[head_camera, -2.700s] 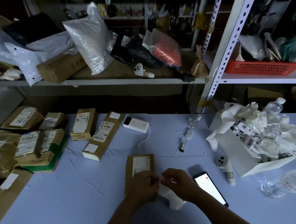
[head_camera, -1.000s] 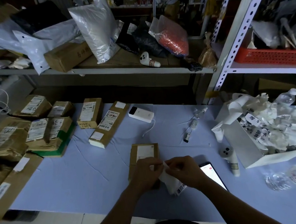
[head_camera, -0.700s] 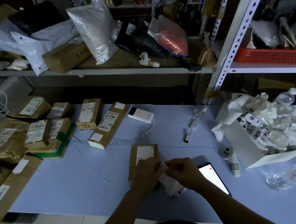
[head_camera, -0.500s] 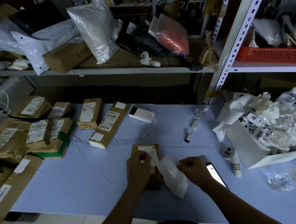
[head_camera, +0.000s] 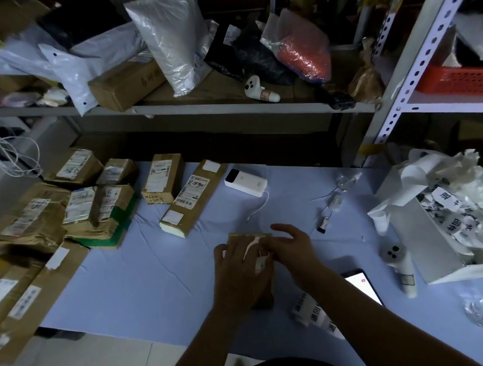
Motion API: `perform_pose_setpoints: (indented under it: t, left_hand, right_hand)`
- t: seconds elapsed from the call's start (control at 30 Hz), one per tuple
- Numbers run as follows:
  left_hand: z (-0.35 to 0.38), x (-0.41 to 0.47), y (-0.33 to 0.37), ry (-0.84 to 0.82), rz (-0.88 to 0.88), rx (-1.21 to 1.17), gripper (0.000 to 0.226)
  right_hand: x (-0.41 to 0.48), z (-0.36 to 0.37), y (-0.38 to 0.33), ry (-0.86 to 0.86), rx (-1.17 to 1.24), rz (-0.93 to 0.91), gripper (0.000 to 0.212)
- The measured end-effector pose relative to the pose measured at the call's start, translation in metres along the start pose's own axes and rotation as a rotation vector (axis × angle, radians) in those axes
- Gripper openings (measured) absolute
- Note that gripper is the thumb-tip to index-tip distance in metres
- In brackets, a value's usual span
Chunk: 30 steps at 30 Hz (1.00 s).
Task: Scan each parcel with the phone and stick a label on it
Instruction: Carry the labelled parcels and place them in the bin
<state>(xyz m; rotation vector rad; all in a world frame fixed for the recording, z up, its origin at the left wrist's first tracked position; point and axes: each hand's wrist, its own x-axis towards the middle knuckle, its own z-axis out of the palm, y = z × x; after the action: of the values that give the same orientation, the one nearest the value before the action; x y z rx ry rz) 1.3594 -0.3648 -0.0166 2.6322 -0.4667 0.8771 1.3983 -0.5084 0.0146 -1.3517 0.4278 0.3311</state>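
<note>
You were sticking the label (head_camera: 260,259) onto the parcel (head_camera: 247,236), just left of the phone (head_camera: 361,286), left hand (head_camera: 237,272) flat, right hand (head_camera: 290,250) fingers loosely straight, pressing; next likely smoothing it, then scanning another.

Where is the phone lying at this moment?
In the head view, the phone lies screen-up on the table, just right of the right forearm and left of the white handheld device.
</note>
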Motion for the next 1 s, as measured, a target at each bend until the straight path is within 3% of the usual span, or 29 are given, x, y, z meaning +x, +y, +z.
perform_pose_setpoints:
  t: [0.13, 0.23, 0.33, 0.43, 0.53, 0.63, 0.83, 1.0]
  left_hand:
    - [-0.007, -0.002, -0.008, -0.162, -0.253, -0.092, 0.070]
    - [-0.010, 0.002, -0.004, -0.326, -0.553, -0.370, 0.074]
    - [-0.003, 0.008, -0.001, -0.339, -0.899, -0.655, 0.052]
    - [0.007, 0.012, -0.008, -0.290, -1.024, -0.712, 0.024]
    - [0.014, 0.014, -0.018, -0.278, -1.013, -0.719, 0.009]
    - [0.023, 0.017, -0.027, -0.370, -0.950, -0.632, 0.008]
    - [0.048, 0.021, -0.055, -0.434, -0.877, -0.566, 0.011]
    - [0.066, 0.016, -0.081, -0.529, -0.770, -0.504, 0.012]
  right_hand:
    - [0.010, -0.010, 0.003, -0.069, 0.038, -0.003, 0.036]
    - [0.017, -0.015, 0.010, -0.073, -0.020, -0.059, 0.034]
    - [0.027, -0.016, 0.015, -0.086, -0.091, -0.107, 0.032]
    - [0.037, -0.018, 0.019, -0.152, -0.139, -0.104, 0.036]
    - [0.045, -0.019, 0.023, -0.174, -0.183, -0.101, 0.043]
    - [0.053, -0.014, 0.029, -0.127, -0.326, -0.106, 0.043]
    - [0.073, 0.006, 0.039, 0.132, -0.634, -0.141, 0.033]
    - [0.087, 0.025, 0.046, 0.170, -0.876, -0.213, 0.023]
